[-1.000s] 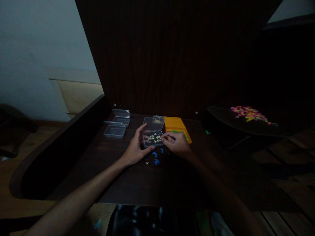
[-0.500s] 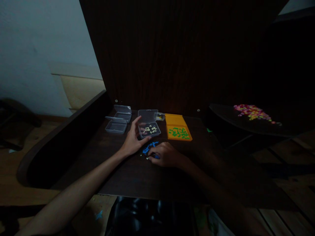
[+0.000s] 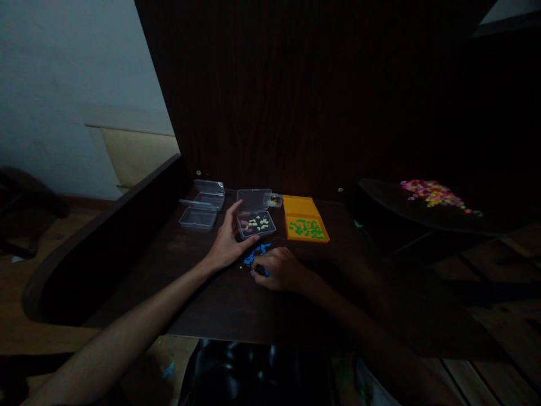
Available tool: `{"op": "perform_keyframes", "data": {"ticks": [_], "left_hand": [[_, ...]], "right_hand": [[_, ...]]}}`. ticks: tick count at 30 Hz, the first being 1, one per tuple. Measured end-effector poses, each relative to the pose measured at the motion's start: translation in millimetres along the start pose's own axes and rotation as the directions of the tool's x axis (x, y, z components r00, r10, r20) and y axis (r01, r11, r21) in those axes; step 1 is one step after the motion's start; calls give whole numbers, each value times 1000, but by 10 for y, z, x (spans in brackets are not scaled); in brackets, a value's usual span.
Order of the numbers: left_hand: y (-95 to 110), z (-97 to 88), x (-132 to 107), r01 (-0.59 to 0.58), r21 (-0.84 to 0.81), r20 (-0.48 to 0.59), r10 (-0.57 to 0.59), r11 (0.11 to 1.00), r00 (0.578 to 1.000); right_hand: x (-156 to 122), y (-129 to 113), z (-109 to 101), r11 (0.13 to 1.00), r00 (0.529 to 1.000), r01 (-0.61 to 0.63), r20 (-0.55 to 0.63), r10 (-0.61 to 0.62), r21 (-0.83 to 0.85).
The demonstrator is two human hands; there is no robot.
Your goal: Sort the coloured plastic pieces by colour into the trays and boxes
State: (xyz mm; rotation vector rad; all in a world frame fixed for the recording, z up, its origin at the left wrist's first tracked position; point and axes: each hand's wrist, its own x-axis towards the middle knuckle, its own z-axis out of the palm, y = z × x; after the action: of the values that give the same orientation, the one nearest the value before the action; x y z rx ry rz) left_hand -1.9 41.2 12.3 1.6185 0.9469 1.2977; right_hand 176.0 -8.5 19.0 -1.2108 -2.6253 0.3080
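Observation:
My left hand [image 3: 230,239] curls around the left side of an open clear plastic box [image 3: 273,230], thumb at its front edge and fingers along its left side. Small cream-coloured pieces [image 3: 259,223] lie scattered inside it. Just in front, a loose pile of small blue pieces [image 3: 262,248] rests on the dark tabletop. Over the near part of this pile is my right hand [image 3: 279,269], its thumb and fingertips pinched together low at the surface. What they pinch is hidden. One tiny pale piece [image 3: 240,267] lies left of the pile.
An open orange case [image 3: 299,204] with green pieces [image 3: 307,228] stands to the right. Open clear boxes [image 3: 198,219] sit at the left, and a small clear container [image 3: 276,201] with yellow bits stands behind. Dark panels bound the surface. Pink and yellow pieces [image 3: 439,194] lie farther right.
My right hand has shifted slightly left and nearer, and its fingertips now cover the spot where a small cream piece lay. My left hand and the box hold their place.

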Motion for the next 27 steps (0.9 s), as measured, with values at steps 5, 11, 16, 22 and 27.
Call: {"op": "perform_keyframes", "data": {"ticks": [5,11,16,22,27], "left_hand": [[-5,-6,5,-31,8,-15,31,999,999],[-24,-8,17,-55,15,-66,56,998,996],[-23,7,10,-66,15,-83,67,998,994],[-9,9,3,-50,-4,-60,50,999,997],[-18,12,0,-70,2,-60,70,998,996]], "right_hand": [[-7,-29,11,997,999,-35,-9,35,-64],[10,-50,39,994,998,-66,1,66,-90],[20,-90,9,991,996,-66,47,72,-113],[19,-86,4,995,998,-51,31,53,-83],[33,-4,-55,995,995,-23,-96,33,96]]}}
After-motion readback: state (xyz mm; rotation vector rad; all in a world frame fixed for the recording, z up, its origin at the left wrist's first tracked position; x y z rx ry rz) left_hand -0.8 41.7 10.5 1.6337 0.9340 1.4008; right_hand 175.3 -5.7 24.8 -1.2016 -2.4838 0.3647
